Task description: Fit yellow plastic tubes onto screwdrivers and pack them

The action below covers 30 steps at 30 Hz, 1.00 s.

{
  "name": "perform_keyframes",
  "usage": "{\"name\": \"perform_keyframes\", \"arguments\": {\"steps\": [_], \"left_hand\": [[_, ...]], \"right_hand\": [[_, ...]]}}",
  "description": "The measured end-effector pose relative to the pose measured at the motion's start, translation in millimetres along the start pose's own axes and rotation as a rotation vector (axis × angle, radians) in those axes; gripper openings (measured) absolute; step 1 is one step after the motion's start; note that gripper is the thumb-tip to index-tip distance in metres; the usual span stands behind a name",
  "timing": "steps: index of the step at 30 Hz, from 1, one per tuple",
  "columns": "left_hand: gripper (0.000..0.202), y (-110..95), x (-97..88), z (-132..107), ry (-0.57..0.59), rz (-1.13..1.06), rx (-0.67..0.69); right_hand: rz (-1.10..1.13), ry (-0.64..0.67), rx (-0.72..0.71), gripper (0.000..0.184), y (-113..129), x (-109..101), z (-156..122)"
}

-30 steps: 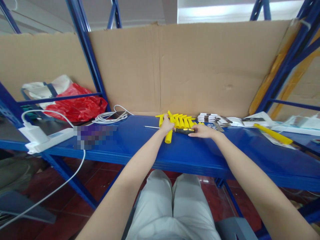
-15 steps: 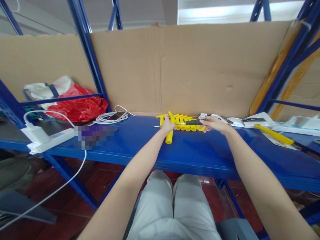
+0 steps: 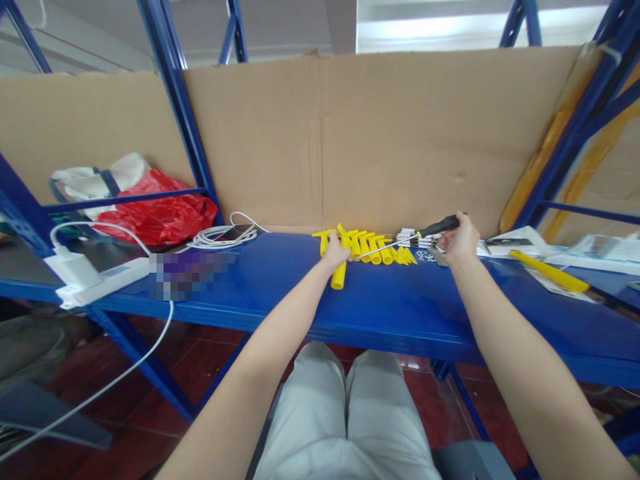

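My left hand point(image 3: 337, 255) is closed around a yellow plastic tube piece point(image 3: 338, 277), whose round lower end points toward me. Its upper end shows above my fingers. In my right hand point(image 3: 461, 239) is a screwdriver point(image 3: 438, 227), gripped at the end of its black handle. The long metal shaft slants down to the left, and its tip lies beside my left hand; whether it touches the tube I cannot tell. Behind the shaft, several similar yellow pieces point(image 3: 376, 248) lie in a row on the blue shelf point(image 3: 390, 300). A small metallic item point(image 3: 438, 256) lies just below my right hand.
Striped black-and-white items point(image 3: 407, 236) lie past the row. On the right are papers point(image 3: 520, 240) and a yellow-handled tool point(image 3: 550, 271). A coiled white cable point(image 3: 220, 237), power strip point(image 3: 107, 277) and red plastic bag point(image 3: 160, 207) lie left. Cardboard point(image 3: 400, 133) stands behind.
My right hand has moved right and slightly up with the screwdriver. Its shaft, which reached left past my left hand, now ends beside it and slants. My left hand has stayed put.
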State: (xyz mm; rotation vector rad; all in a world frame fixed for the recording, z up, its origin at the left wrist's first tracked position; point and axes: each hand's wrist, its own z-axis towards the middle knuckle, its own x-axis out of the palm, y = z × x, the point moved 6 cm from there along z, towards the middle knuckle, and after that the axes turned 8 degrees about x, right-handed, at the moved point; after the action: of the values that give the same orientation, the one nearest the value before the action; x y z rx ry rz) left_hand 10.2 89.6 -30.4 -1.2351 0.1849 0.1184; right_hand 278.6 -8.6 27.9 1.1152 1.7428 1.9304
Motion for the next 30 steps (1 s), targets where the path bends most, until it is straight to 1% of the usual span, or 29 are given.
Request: {"name": "perform_keyframes", "arguments": {"steps": [4,7,11,18,25,30], "left_hand": [[0.079,-1,-0.3,0,0.010,-0.004,0.009],[0.079,-3,-0.7,-2,0.018,0.000,0.013],[0.082,-4,-1.1,-3,0.024,0.012,0.016],[0.079,-3,-0.7,-2,0.027,0.020,0.028],[0.082,2,2.2,-1,0.047,0.004,0.018],[0.079,-1,1.5,-3,0.049,0.041,0.024]], "right_hand": [[0.077,-0.121,-0.046,0.016,6,-9,-5],[0.118,-0.154,-0.080,0.019,9,-12,-10],[0.179,-0.184,-0.108,0.023,13,-14,-13],[0.295,-0.203,-0.123,0.024,17,-19,-8],[0.272,-0.224,-0.120,0.022,19,-19,-15],[0.248,-0.235,-0.115,0.020,17,-19,-14]]}}
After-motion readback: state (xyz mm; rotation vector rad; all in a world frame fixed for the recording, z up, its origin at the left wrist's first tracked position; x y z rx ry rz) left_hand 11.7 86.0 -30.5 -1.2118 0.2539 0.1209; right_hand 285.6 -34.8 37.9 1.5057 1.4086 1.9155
